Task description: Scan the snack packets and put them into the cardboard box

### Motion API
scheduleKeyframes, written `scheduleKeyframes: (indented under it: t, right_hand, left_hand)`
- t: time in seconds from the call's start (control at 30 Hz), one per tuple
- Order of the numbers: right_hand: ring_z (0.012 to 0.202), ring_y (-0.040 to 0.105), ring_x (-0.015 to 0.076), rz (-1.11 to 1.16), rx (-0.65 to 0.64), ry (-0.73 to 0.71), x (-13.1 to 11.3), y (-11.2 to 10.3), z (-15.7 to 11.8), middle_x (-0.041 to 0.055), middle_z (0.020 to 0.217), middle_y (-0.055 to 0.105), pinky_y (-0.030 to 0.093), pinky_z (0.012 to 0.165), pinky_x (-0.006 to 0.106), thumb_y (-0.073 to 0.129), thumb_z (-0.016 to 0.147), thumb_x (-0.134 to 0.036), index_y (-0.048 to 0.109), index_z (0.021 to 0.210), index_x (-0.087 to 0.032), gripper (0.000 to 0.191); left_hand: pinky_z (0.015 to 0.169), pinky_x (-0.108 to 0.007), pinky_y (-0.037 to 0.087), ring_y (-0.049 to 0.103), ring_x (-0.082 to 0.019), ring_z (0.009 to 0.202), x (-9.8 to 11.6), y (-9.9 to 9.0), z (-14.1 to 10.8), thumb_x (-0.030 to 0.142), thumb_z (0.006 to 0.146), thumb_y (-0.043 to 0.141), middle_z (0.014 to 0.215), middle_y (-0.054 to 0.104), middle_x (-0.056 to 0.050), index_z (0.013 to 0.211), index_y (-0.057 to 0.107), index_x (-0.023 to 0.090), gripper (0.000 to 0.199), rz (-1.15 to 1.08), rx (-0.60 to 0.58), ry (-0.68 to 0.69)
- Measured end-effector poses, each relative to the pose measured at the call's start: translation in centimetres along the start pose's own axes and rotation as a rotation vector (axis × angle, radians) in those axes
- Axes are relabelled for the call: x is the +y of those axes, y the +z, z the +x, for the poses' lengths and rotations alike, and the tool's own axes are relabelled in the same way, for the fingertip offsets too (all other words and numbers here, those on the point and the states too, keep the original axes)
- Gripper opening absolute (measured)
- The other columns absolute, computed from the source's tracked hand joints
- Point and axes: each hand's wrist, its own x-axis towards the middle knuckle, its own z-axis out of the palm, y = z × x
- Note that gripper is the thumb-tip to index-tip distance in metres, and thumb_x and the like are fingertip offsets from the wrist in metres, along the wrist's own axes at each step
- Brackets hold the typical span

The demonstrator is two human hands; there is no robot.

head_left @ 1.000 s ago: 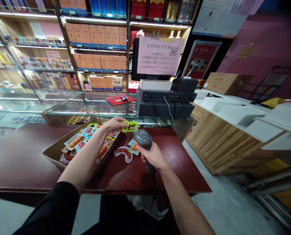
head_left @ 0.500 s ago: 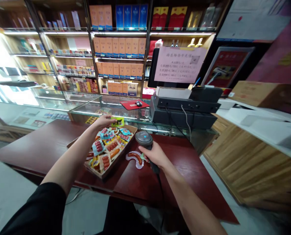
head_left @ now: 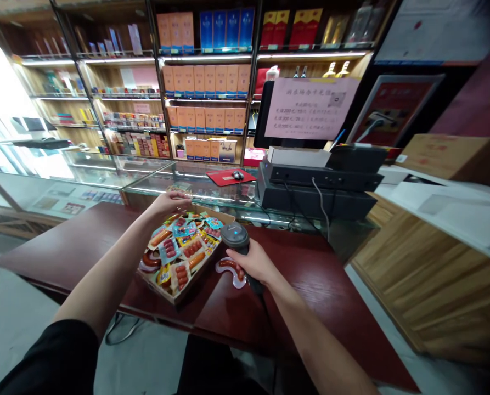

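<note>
My right hand [head_left: 255,262] is wrapped round the handle of a dark grey barcode scanner [head_left: 235,236], which shows a small blue light on top. Just left of that hand, a curved sausage in clear packaging [head_left: 230,269] lies on the table, partly covered by my fingers. A shallow cardboard box [head_left: 178,298] holds many small packets of sausages [head_left: 192,248] in blue, yellow and clear wrappers. Over the far edge of this box hovers my left hand [head_left: 173,203], fingers stretched out and nothing visible in them.
The dark red table [head_left: 294,307] meets a glass counter [head_left: 158,178] at the back. On the counter are a red mouse pad [head_left: 222,176] with a mouse, and a black cash register [head_left: 319,197] with cables. Shelves of boxed goods [head_left: 206,80] line the wall. A cardboard carton [head_left: 442,156] sits at right.
The yellow-green packet has left my left hand's fingers, over the far side of the box. My right hand has moved the scanner slightly left, closer to the box.
</note>
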Motion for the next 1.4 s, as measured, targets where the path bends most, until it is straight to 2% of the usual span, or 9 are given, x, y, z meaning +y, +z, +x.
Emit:
scheduleKeyframes:
  t: [0.13, 0.37, 0.5, 0.7, 1.0, 1.1, 1.23, 1.33, 1.4]
  right_hand:
    - [0.040, 0.055, 0.0140, 0.017, 0.095, -0.002, 0.9, -2.1, -0.5, -0.0024, 0.053, 0.060, 0.044, 0.041, 0.024, 0.071, 0.074, -0.036, 0.060, 0.089, -0.019, 0.026]
    - [0.038, 0.053, 0.0124, 0.046, 0.213, 0.111, 3.2, -6.6, -3.5, -0.0039, 0.049, 0.056, 0.041, 0.036, 0.022, 0.070, 0.077, -0.039, 0.054, 0.086, -0.019, 0.027]
    - [0.037, 0.052, 0.0117, 0.061, 0.295, 0.182, 5.0, -8.4, -5.7, -0.0045, 0.047, 0.055, 0.040, 0.037, 0.020, 0.070, 0.077, -0.037, 0.054, 0.086, -0.018, 0.026]
    - [0.037, 0.052, 0.0117, 0.093, 0.407, 0.238, 7.2, -9.6, -8.6, -0.0049, 0.046, 0.055, 0.040, 0.037, 0.020, 0.069, 0.076, -0.039, 0.053, 0.083, -0.018, 0.027]
    - [0.038, 0.052, 0.0110, 0.111, 0.458, 0.251, 8.0, -9.7, -10.3, -0.0047, 0.047, 0.055, 0.040, 0.039, 0.020, 0.068, 0.077, -0.041, 0.055, 0.082, -0.018, 0.027]
    - [0.038, 0.052, 0.0113, 0.108, 0.455, 0.238, 8.1, -9.7, -10.4, -0.0046, 0.048, 0.056, 0.041, 0.039, 0.020, 0.067, 0.077, -0.041, 0.056, 0.084, -0.018, 0.027]
    - [0.038, 0.052, 0.0115, 0.113, 0.443, 0.242, 8.0, -9.4, -10.5, -0.0046, 0.048, 0.055, 0.040, 0.039, 0.021, 0.067, 0.077, -0.042, 0.056, 0.085, -0.018, 0.027]
    - [0.038, 0.052, 0.0113, 0.121, 0.439, 0.243, 7.8, -9.2, -10.7, -0.0050, 0.048, 0.055, 0.040, 0.039, 0.020, 0.067, 0.078, -0.041, 0.056, 0.085, -0.019, 0.025]
    - [0.038, 0.051, 0.0110, 0.130, 0.439, 0.240, 7.6, -9.1, -10.9, -0.0052, 0.048, 0.055, 0.040, 0.039, 0.020, 0.067, 0.078, -0.040, 0.055, 0.085, -0.019, 0.025]
  left_hand:
    - [0.064, -0.029, 0.057, 0.065, -0.015, 0.066, -0.3, 5.5, 0.7, 0.043, 0.049, 0.090, 0.072, 0.069, -0.004, 0.081, 0.070, 0.014, 0.047, 0.079, -0.167, 0.023]
    - [0.055, -0.025, 0.051, 0.061, -0.014, 0.058, -1.9, 17.8, 0.4, 0.040, 0.055, 0.086, 0.066, 0.068, -0.003, 0.081, 0.071, 0.015, 0.039, 0.228, -0.493, 0.019]
    - [0.050, -0.023, 0.044, 0.058, -0.014, 0.054, -4.0, 21.7, -0.1, 0.038, 0.058, 0.082, 0.064, 0.068, -0.002, 0.080, 0.072, 0.017, 0.032, 0.434, -0.637, 0.113]
    - [0.066, -0.024, 0.044, 0.065, -0.020, 0.075, -6.8, 21.7, -2.0, 0.039, 0.057, 0.081, 0.083, 0.073, -0.004, 0.090, 0.077, 0.021, 0.037, 0.829, -0.794, 0.379]
    - [0.085, -0.032, 0.045, 0.060, -0.028, 0.099, -7.0, 22.0, -4.6, 0.041, 0.052, 0.084, 0.111, 0.060, -0.012, 0.118, 0.066, 0.018, 0.072, 1.234, -0.951, 0.590]
    - [0.086, -0.033, 0.045, 0.059, -0.029, 0.101, -7.5, 22.2, -4.5, 0.026, 0.058, 0.077, 0.111, 0.060, -0.014, 0.112, 0.065, 0.016, 0.056, 1.254, -0.913, 0.670]
    - [0.078, -0.029, 0.046, 0.062, -0.023, 0.088, -8.0, 22.0, -3.5, 0.014, 0.064, 0.065, 0.099, 0.065, -0.010, 0.102, 0.068, 0.018, 0.039, 1.125, -0.858, 0.628]
    - [0.077, -0.029, 0.047, 0.064, -0.023, 0.085, -8.1, 21.6, -2.3, 0.017, 0.067, 0.065, 0.092, 0.068, -0.008, 0.093, 0.072, 0.019, 0.027, 0.945, -0.684, 0.556]
    - [0.076, -0.030, 0.048, 0.065, -0.023, 0.083, -8.1, 21.4, -1.6, 0.021, 0.066, 0.069, 0.087, 0.070, -0.007, 0.092, 0.074, 0.019, 0.026, 0.786, -0.557, 0.435]
